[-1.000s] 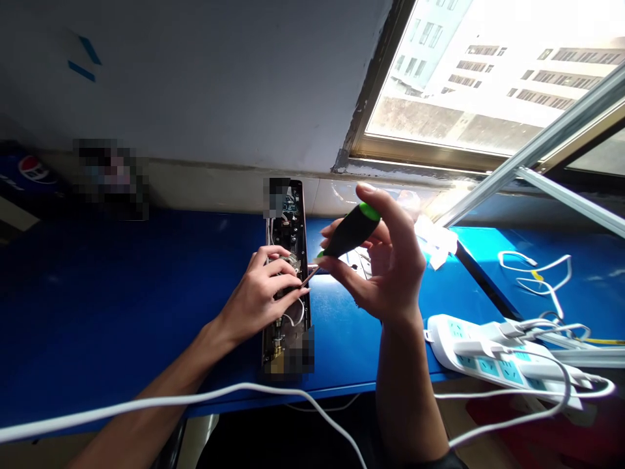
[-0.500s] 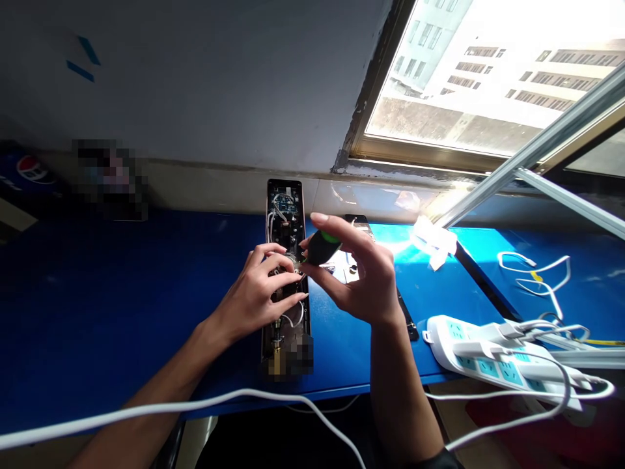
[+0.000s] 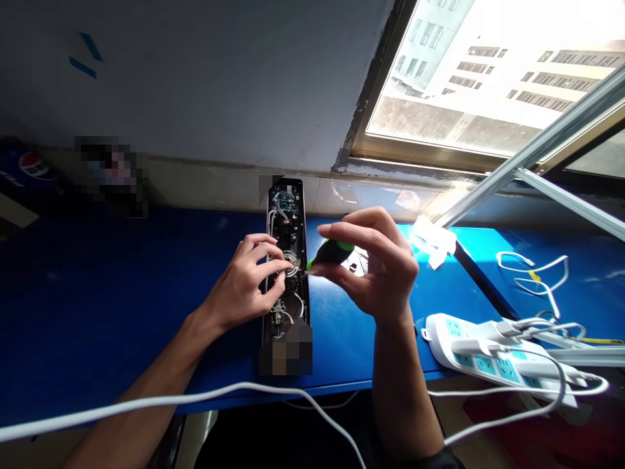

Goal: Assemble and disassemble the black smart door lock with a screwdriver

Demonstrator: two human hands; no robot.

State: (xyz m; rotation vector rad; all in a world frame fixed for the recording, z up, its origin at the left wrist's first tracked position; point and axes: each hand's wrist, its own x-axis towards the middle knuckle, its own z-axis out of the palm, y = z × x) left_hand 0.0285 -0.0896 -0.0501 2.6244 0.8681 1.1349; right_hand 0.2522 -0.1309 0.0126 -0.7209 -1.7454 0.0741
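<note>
A long, narrow, opened device [image 3: 286, 215] with circuit boards, white wires and a round metal part lies lengthwise on the blue table [image 3: 122, 286]. My left hand [image 3: 247, 283] rests on its left side, fingers curled and pinching at the round metal part in the middle. My right hand [image 3: 378, 267] is closed around a screwdriver [image 3: 328, 253] with a black and green handle. The screwdriver's thin shaft slants down to the left, its tip at the device's right edge beside my left fingertips.
A white power strip [image 3: 483, 355] with plugged-in white cables lies at the right table edge. A white cable [image 3: 161, 400] runs along the table's front. A small plate [image 3: 354, 260] and white scraps [image 3: 432, 241] lie behind my right hand. A window frame [image 3: 532, 153] stands at upper right.
My right hand lowered the screwdriver from a raised tilt and brought its tip to the device. My left hand slid slightly toward me, its fingers pulled in on the round part.
</note>
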